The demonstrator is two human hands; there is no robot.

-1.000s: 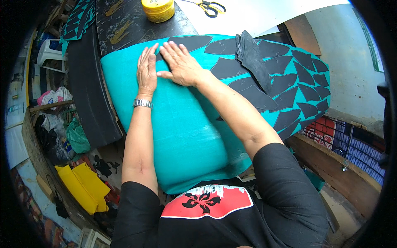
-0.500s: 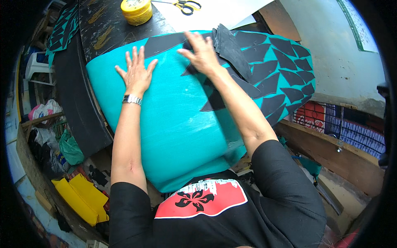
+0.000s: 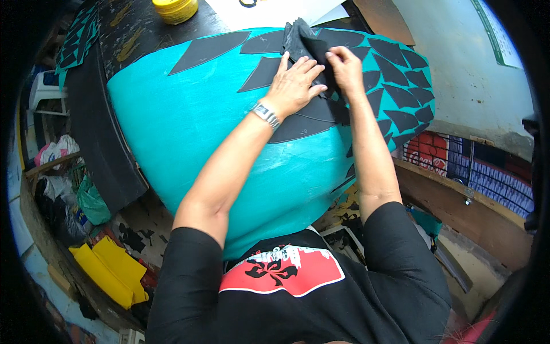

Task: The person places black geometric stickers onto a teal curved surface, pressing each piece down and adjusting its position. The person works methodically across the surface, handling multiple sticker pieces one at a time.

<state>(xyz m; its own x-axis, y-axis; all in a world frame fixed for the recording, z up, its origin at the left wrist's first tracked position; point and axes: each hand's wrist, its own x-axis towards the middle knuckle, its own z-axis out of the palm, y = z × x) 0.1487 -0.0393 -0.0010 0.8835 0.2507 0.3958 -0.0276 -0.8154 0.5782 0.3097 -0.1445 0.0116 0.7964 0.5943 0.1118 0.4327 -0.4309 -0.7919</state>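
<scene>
A large teal sheet (image 3: 200, 143) covers the table in front of me, with several black leaf-shaped pieces (image 3: 211, 50) lying flat on it, densest at the right. A loose stack of black cut pieces (image 3: 295, 43) rests on top near the far middle. My left hand (image 3: 293, 85), with a metal watch at the wrist, lies spread on the lower part of the stack. Beside it, my right hand (image 3: 347, 71) pinches the edge of a black piece (image 3: 327, 66) that is partly raised from the stack. My hands hide some of the pieces beneath.
On the dark table beyond stand a yellow tub (image 3: 175, 10) and white paper (image 3: 275, 14). Black material (image 3: 112, 143) hangs along the table's left side. A white plastic stool (image 3: 48, 94), bags and folded yellow sheets (image 3: 109, 272) are at left; a wooden ledge (image 3: 458, 212) is at right.
My left hand has moved right from the bare teal area onto the black stack. My right hand has moved right and taken hold of a piece's edge. More black pieces lie visible at the far middle.
</scene>
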